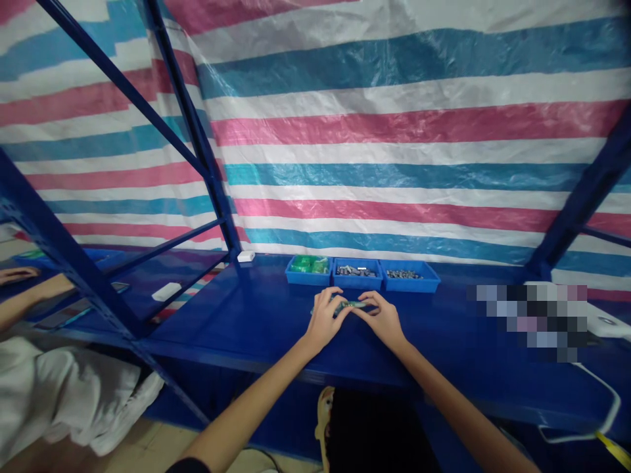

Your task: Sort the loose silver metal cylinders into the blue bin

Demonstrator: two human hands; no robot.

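The left hand (325,320) and the right hand (385,320) meet over the blue worktop (266,309), both pinching one small, thin, greenish piece (353,304) between thumb and fingers. The left hand has the left end, its fingers curled over and hiding part of it; the right hand grips the other end, thumb below and fingers arched above. The piece lies roughly level between them, near the front of three blue trays standing side by side towards the back. The left tray (308,278) has bright green packs (309,264) in it, the middle tray (357,282) many small grey parts (349,270), and the right tray (411,285) small metal parts (401,274). A small white box (246,256) sits at the back left, beside a blue post (217,190). Behind hangs a striped sheet (394,125). To the far left, past the frame, is another person's forearm (37,299).
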